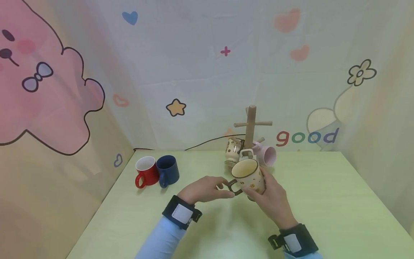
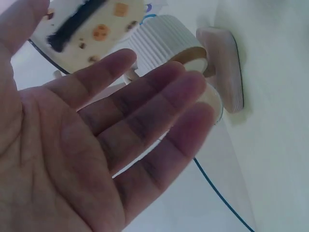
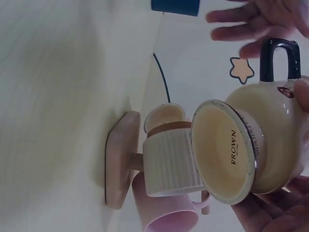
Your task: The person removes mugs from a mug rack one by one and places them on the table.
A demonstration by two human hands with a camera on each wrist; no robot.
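My right hand [image 1: 276,199] grips a cream footed mug [image 1: 253,178] with brown and orange spots by its body, mouth tilted up. Its dark handle [image 3: 280,46] points toward my left hand [image 1: 205,189], whose thumb and fingertips are right at the handle. In the left wrist view those fingers [image 2: 149,137] are loosely extended, not curled round anything. Behind the held mug stands a wooden mug tree [image 1: 251,126]. On it hang a white ribbed mug [image 3: 169,162], a pink mug [image 1: 267,155] and another spotted mug [image 1: 233,151].
A red mug [image 1: 148,172] and a dark blue mug [image 1: 169,171] stand side by side at the back left of the pale green table [image 1: 339,205]. A printed curtain [image 1: 200,54] hangs behind. The tree's upper pegs [image 1: 263,123] carry no mugs.
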